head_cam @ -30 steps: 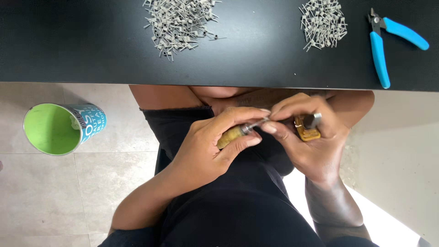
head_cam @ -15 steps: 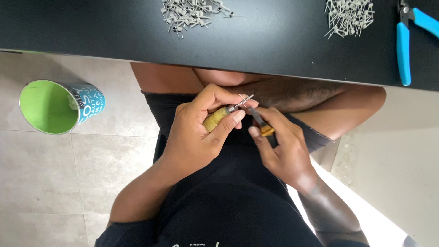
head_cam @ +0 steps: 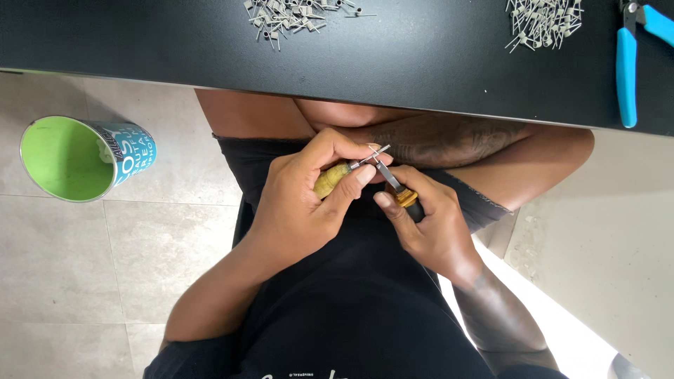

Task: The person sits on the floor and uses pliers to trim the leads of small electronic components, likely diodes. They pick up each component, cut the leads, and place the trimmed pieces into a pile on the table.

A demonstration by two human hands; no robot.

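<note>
The black bench (head_cam: 393, 63) is filling the top of the frame, the tiled floor (head_cam: 105, 267) is showing at the left, and a green-lined cup (head_cam: 77, 158) is standing at the left edge. Blue-handled cutters (head_cam: 628, 70) are lying at the upper right, beside one heap of small metal pieces (head_cam: 544, 21); another heap (head_cam: 295, 12) is sitting at the top centre. Mid-frame, over the lap, the left hand (head_cam: 302, 203) is clamping a yellowish tool handle (head_cam: 331, 180), while the right hand (head_cam: 428, 224) is gripping an amber-and-black handled tool (head_cam: 406, 200). Their tips are meeting at a tiny wire coil (head_cam: 375, 153). Working it cleanly probably means keeping both hands braced close together and turning gently.
</note>
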